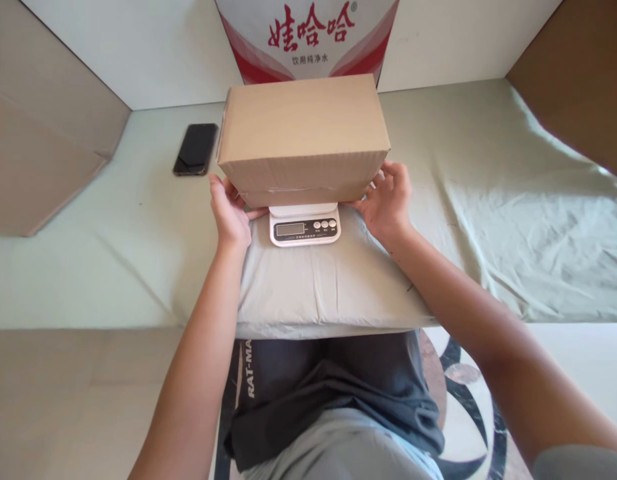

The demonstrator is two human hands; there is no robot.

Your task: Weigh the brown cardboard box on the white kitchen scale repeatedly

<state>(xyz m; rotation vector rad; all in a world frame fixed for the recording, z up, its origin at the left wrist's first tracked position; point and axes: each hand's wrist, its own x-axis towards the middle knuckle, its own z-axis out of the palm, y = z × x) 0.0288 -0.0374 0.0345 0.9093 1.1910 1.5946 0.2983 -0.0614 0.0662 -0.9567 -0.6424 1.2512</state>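
Observation:
A closed brown cardboard box sits on or just over a small white digital scale; its bottom hides most of the weighing plate, so I cannot tell whether it bears fully on it. My left hand grips the box's lower left corner, with some fingers tucked behind and under it. At the lower right corner, my right hand holds the box the same way, fingers partly hidden. The scale's display and buttons face me, and no digits can be made out.
A black phone lies left of the box on the pale green cloth. Behind stands a white and red printed carton. Large cardboard pieces rise at the left and right. The cloth's front edge is near my lap.

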